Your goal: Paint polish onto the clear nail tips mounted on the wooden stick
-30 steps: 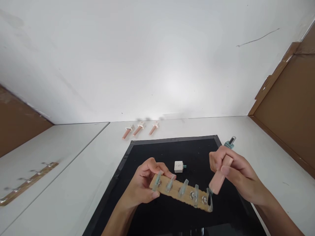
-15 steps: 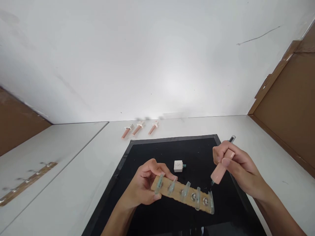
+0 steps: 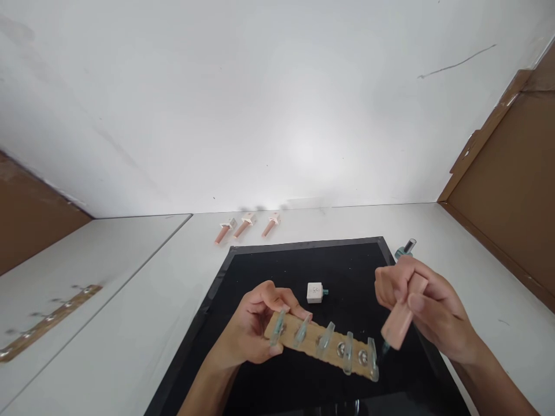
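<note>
Pale wood is what we hold over the black mat (image 3: 277, 271): a narrow wooden strip (image 3: 318, 345) with scalloped edges, raised above the near half of the mat and slanting down towards its right side. Five clear nail tips (image 3: 326, 339), glassy with a faint blue-green tint, stand in a row along the strip, each leaning a little; small silvery round mounts show on the wood near the right end. Our left hand (image 3: 251, 329) grips the left end of the strip, thumb beneath and fingers curled over its far edge. Our right hand (image 3: 422, 309), above the right edge of the mat, is closed around a pink brush handle (image 3: 403, 318) that tilts downward, its tip just beside the right end of the strip; we cannot tell whether the tip touches the last nail tip. Behind that hand, at the far right corner of the mat, part of a teal bottle (image 3: 405, 249) with a silvery top shows; how it is held or stood we cannot tell. On the mat, just beyond the strip, a small white square bottle (image 3: 315, 292) lies on its side, its teal neck pointing right. Past the far left corner of the mat, three pink-handled caps (image 3: 247, 225) lie side by side on the white bench (image 3: 130, 323), and well to the left of the mat a second wooden strip (image 3: 47, 320) rests on the bench.
</note>
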A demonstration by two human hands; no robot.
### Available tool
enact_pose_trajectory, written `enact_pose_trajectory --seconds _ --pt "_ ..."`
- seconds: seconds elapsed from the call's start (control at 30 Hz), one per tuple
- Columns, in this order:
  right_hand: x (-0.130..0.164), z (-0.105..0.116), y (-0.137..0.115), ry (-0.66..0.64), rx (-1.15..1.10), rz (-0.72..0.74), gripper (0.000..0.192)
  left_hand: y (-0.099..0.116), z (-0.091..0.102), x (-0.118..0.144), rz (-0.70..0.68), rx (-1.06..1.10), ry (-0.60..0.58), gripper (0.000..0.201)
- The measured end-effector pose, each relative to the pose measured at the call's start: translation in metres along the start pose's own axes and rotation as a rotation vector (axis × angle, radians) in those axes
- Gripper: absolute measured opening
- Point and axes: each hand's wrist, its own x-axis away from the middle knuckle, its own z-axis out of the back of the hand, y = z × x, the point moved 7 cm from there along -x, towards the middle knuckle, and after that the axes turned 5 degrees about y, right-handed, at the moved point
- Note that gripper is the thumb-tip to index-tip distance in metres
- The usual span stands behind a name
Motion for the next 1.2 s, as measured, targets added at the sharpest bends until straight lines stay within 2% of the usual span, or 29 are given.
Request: enact_pose_trajectory --seconds 0.1,0.27,0.43,0.6,0.67,0.77,0.83,0.93,1.1,1.13,1.2 --pt "0.001 -0.007 0.000 -0.070 0.028 -0.014 0.026 -0.001 0.001 0.000 0.020 0.000 0.011 0.027" --pt "0.000 0.001 0.002 0.027 0.060 -0.035 0.023 -0.003 0.001 0.000 0.047 -0.011 0.018 0.027" --pt "0.002 -0.009 0.001 -0.090 0.047 -0.045 0.026 -0.001 -0.001 -0.001 0.037 -0.010 -0.016 0.028" --pt "-0.001 -0.002 0.000 0.023 0.081 -0.037 0.024 -0.002 0.000 0.000 0.067 -0.056 -0.005 0.026" --pt "-0.001 -0.007 -0.002 -0.034 0.064 -0.015 0.026 -0.002 0.000 0.000 0.057 -0.060 -0.015 0.027" --pt "0.002 -0.014 0.002 -0.114 0.119 -0.064 0.029 -0.003 0.000 0.001 0.053 -0.041 -0.010 0.028" --pt "0.003 -0.011 0.003 -0.064 0.169 -0.101 0.028 -0.004 0.000 0.001 0.048 -0.023 -0.008 0.029" --pt "0.002 -0.004 0.000 0.030 0.169 -0.076 0.026 -0.004 -0.001 0.002 0.041 -0.001 -0.029 0.030" --pt "0.004 -0.014 0.003 -0.116 0.120 -0.085 0.027 -0.004 -0.002 0.002 0.050 0.014 -0.039 0.031" --pt "0.003 -0.014 0.004 -0.111 0.135 -0.097 0.027 -0.003 -0.002 0.001 0.046 0.011 -0.034 0.031" --pt "0.002 -0.006 0.005 -0.021 0.161 -0.107 0.026 -0.002 -0.001 0.000 0.043 0.015 -0.029 0.030"
